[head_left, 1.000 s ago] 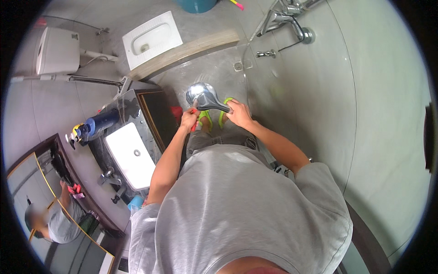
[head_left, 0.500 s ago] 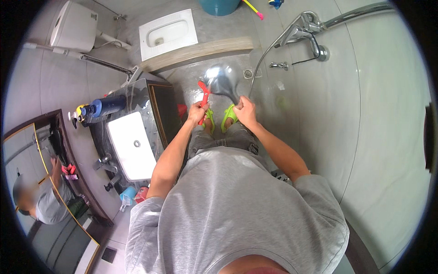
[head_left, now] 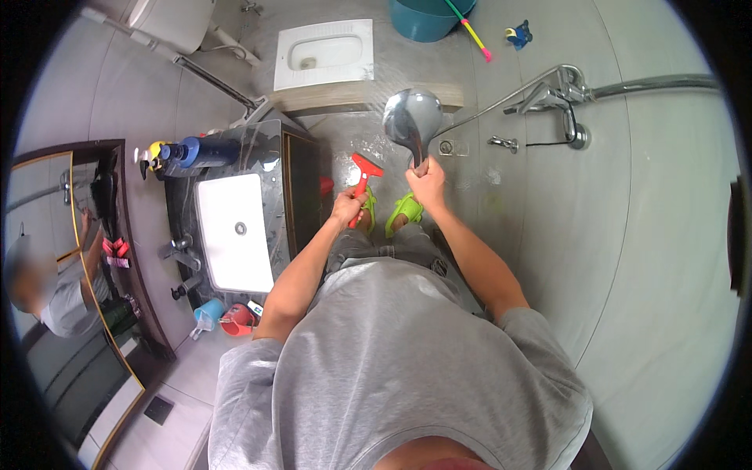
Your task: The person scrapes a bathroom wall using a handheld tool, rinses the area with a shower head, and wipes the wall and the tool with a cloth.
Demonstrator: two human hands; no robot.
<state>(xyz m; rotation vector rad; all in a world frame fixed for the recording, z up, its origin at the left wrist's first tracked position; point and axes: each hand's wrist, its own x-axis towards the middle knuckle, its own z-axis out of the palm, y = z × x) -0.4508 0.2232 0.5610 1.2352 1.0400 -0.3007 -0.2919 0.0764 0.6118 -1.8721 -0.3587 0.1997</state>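
My left hand [head_left: 349, 207] is closed round the handle of a red scraper [head_left: 362, 177], its wide head tilted up and to the right. In my right hand [head_left: 426, 183] is the handle of a chrome shower head [head_left: 413, 117], its round end toward the squat toilet [head_left: 323, 55]. Fine water streaks fan out beyond the shower head. A metal hose [head_left: 482, 110] runs from behind it to the wall mixer tap [head_left: 560, 98]. Scraper and shower head are apart, both above the wet floor [head_left: 345, 125].
At left is a dark counter with a white basin [head_left: 235, 235], blue bottles [head_left: 200, 153] and cups [head_left: 209, 312]. A raised step [head_left: 368, 98] crosses ahead. Beyond stand a teal bucket [head_left: 431, 19] and a coloured stick [head_left: 474, 35]. Green slippers [head_left: 403, 210] are on my feet; a floor drain [head_left: 446, 147] lies right.
The view has swung left. The shower head has moved farther from me and tipped away, while the scraper has drawn back from beside it toward my left; both stay in my hands.
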